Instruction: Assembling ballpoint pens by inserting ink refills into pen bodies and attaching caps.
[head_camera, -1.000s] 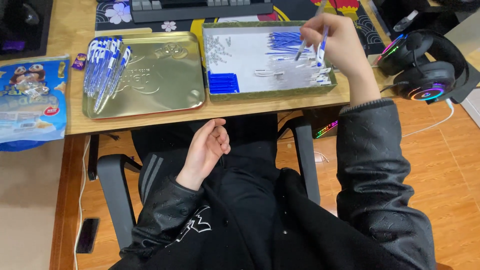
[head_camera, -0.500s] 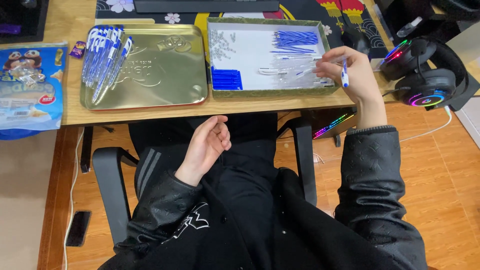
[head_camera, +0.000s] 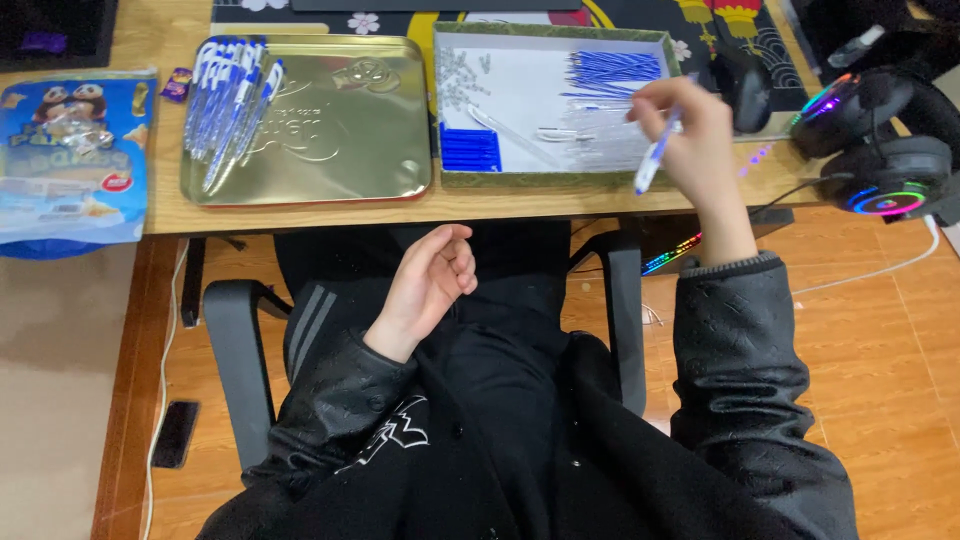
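Your right hand (head_camera: 690, 130) pinches a blue-and-white pen (head_camera: 655, 155) between thumb and fingers, tip slanting down toward you, above the near right corner of the open box (head_camera: 455, 185). Your left hand (head_camera: 430, 280) holds nothing: it rests palm up in your lap below the worktop (head_camera: 300, 215), fingers loosely curled.

Inside the box, under and left of the pen, lie clear pen barrels (head_camera: 560, 135), a fan of blue refills (head_camera: 610, 68) at the far right, a block of blue caps (head_camera: 470, 150) at the near left, and small pale parts (head_camera: 462, 75) at the far left, too small to make out. Just left of the box sits a gold tin tray (head_camera: 340, 130) with a row of finished pens (head_camera: 225, 100) along its left side. A blue snack bag (head_camera: 65, 160) lies at the worktop's left end. To your right, a headset (head_camera: 885, 165) with coloured lights sits at the edge. Your right hand hides part of the box's right wall; the far worktop is cut off by the frame.
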